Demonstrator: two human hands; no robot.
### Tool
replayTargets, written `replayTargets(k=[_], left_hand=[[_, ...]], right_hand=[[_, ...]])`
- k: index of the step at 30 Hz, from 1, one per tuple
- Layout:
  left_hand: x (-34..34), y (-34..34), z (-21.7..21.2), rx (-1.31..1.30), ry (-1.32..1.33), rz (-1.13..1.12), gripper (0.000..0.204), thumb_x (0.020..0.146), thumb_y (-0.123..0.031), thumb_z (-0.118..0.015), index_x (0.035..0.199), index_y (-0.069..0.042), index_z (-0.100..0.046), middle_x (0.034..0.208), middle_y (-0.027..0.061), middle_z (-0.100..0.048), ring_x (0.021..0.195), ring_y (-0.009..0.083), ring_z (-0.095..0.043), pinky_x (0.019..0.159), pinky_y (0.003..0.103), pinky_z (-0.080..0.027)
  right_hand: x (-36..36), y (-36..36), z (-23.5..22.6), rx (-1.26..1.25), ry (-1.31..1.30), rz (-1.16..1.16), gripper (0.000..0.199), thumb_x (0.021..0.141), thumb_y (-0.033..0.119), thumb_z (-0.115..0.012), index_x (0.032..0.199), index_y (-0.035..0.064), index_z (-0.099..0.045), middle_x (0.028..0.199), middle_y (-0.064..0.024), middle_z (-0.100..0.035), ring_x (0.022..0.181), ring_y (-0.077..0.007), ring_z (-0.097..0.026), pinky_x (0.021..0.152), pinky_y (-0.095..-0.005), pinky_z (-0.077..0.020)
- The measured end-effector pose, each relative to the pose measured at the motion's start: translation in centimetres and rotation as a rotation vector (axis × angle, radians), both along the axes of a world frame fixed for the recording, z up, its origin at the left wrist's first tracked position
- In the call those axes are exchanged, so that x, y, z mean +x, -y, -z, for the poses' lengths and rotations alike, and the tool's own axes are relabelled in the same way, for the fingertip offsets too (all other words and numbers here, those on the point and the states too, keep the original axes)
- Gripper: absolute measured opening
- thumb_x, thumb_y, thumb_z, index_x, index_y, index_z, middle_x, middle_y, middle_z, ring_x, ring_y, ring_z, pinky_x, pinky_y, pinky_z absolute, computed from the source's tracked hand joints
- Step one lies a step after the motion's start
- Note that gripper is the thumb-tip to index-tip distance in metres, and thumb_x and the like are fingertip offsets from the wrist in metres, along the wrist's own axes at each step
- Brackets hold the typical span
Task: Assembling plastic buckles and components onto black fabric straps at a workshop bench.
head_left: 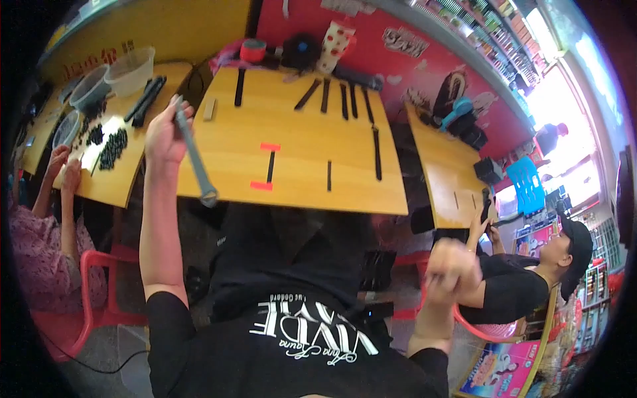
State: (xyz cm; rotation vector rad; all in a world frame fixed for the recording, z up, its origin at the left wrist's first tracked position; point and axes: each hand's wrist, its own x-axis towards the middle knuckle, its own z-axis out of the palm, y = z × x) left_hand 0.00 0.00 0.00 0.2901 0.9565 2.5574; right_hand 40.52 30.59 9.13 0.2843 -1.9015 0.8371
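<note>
My left hand (167, 132) is raised over the left edge of the yellow table, its fingers closed around the upper part of a long grey strap-like strip (194, 154). The strip slants down and ends in a rounded, ring-like tip; its exact kind is unclear. To the right, my right hand (453, 266) is held up away from the table, blurred, with its fingers bunched. Whether it holds anything cannot be made out. On the table, a thin black strip (271, 167) lies between two red tape marks (261, 186).
Several black straps (344, 101) lie along the far side of the table (232, 142), near a polka-dot container (336, 46). At left, another person's hands (70, 174) work beside clear tubs (130, 71) and small black parts (113, 148). A person in a black cap (576, 249) sits at right.
</note>
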Motion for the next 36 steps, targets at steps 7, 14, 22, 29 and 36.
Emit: replayTargets(k=[7, 14, 22, 29, 36], left_hand=[[11.9, -8.5, -2.0, -0.135, -0.062, 0.297, 0.027, 0.100, -0.023, -0.052, 0.087, -0.001, -0.062, 0.074, 0.0091, -0.066, 0.054, 0.0147, -0.062, 0.051, 0.026, -0.053], [14.8, -12.0, 2.3, -0.230, 0.107, 0.420, 0.027, 0.099, -0.023, -0.054, 0.086, -0.002, -0.064, 0.075, 0.0066, -0.064, 0.058, 0.0123, -0.061, 0.056, 0.026, -0.055], [16.2, -13.9, 3.9, -0.290, 0.204, 0.536, 0.026, 0.100, -0.023, -0.055, 0.089, -0.001, -0.065, 0.078, 0.0052, -0.064, 0.062, 0.0106, -0.062, 0.056, 0.025, -0.054], [17.9, -13.7, 4.8, -0.248, 0.231, 0.678, 0.021, 0.100, -0.017, -0.052, 0.097, 0.000, -0.063, 0.087, 0.0083, -0.066, 0.069, 0.0154, -0.065, 0.067, 0.030, -0.056], [18.3, -13.3, 4.3, -0.250, 0.093, 0.614, 0.016, 0.098, -0.011, -0.054, 0.104, 0.001, -0.063, 0.094, 0.0075, -0.066, 0.077, 0.0144, -0.066, 0.071, 0.028, -0.055]], right_hand=[[-7.8, -4.6, -2.9, -0.050, 0.134, 0.387, 0.010, 0.095, 0.007, -0.060, 0.097, -0.0016, -0.065, 0.073, -0.0072, -0.065, 0.052, -0.0047, -0.049, 0.047, -0.0197, -0.0382], [-12.3, -7.8, 4.4, 0.255, 0.231, 0.323, 0.017, 0.081, -0.010, -0.063, 0.095, -0.0004, -0.065, 0.082, -0.0119, -0.065, 0.069, -0.0203, -0.063, 0.060, -0.0296, -0.0499], [-10.8, -7.4, 14.4, 0.223, 0.606, 0.249, 0.019, 0.074, -0.005, -0.072, 0.091, 0.0000, -0.066, 0.081, -0.0113, -0.058, 0.064, -0.0229, -0.058, 0.056, -0.0308, -0.0459], [-10.1, -6.0, 12.0, 0.190, 0.731, 0.255, 0.017, 0.080, -0.004, -0.067, 0.097, -0.0016, -0.064, 0.080, -0.0128, -0.056, 0.070, -0.0273, -0.059, 0.061, -0.0341, -0.0472], [-9.3, 2.2, 8.8, -0.235, 0.770, 0.033, 0.020, 0.095, -0.002, -0.053, 0.112, -0.0005, -0.061, 0.072, -0.0066, -0.062, 0.056, -0.0111, -0.056, 0.052, -0.0232, -0.0439]])
